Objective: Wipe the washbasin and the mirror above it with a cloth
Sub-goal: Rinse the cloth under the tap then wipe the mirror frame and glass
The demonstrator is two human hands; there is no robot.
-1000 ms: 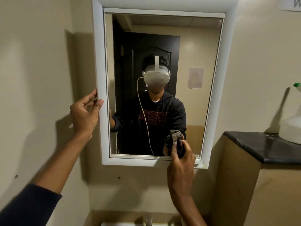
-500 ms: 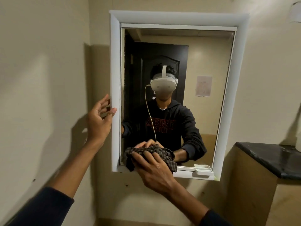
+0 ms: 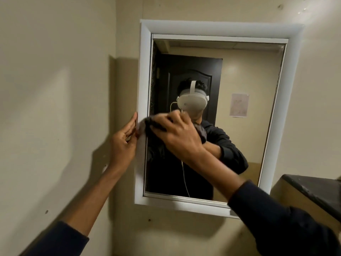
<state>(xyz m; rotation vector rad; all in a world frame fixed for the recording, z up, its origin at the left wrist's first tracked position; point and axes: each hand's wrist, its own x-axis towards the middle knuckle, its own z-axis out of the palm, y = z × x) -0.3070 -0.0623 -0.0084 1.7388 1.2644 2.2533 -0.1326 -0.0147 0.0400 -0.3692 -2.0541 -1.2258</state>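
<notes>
Wiping higher now, the right hand (image 3: pixel 177 137) presses the dark cloth (image 3: pixel 147 124) flat on the mirror (image 3: pixel 239 85), at the left edge halfway up. Half a second ago it rubbed the bottom corner. The left hand (image 3: pixel 123 143), fingers open, steadies the white frame (image 3: pixel 143 71). Much glass looks unwiped, and the washbasin is out of view.

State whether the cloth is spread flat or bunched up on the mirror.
Bunched: the cloth shows as a crumpled, blurred wad under the right hand pressed on the mirror.
</notes>
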